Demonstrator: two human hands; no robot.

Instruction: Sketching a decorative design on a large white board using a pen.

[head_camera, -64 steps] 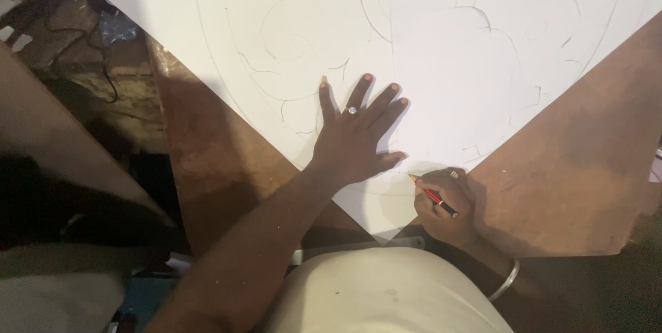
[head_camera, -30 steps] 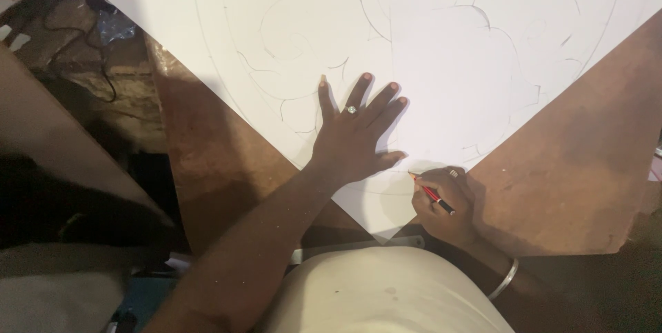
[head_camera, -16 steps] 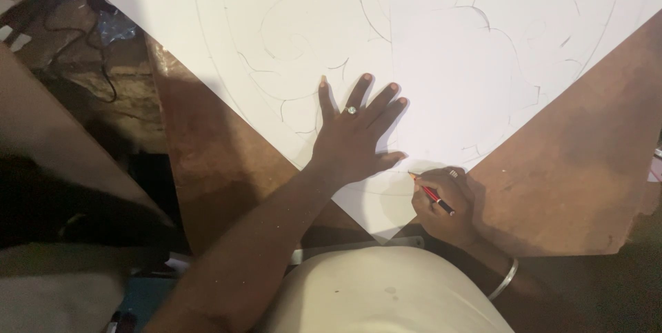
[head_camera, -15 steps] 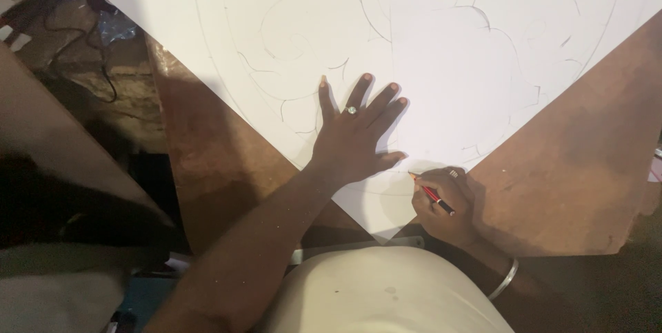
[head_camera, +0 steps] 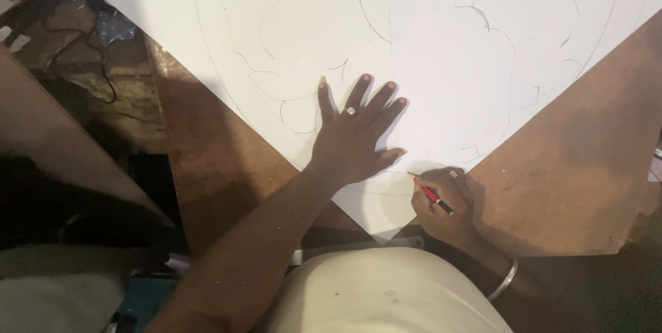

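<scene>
From the head camera, almost nothing has shifted over the last two seconds: the left hand [head_camera: 355, 143] stays flat, fingers spread, pressing the large white drawing sheet [head_camera: 448, 50] onto the brown board [head_camera: 572, 181], so the line work appears to go on slowly. The right hand [head_camera: 441, 205] pinches a red pencil [head_camera: 429, 193] (tip on the sheet's near corner), just beside the left thumb.

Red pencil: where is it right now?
In the head view, the red pencil is low and right of centre, gripped in the right hand, tip on the white sheet near its bottom corner, just right of the flat left hand.
</scene>
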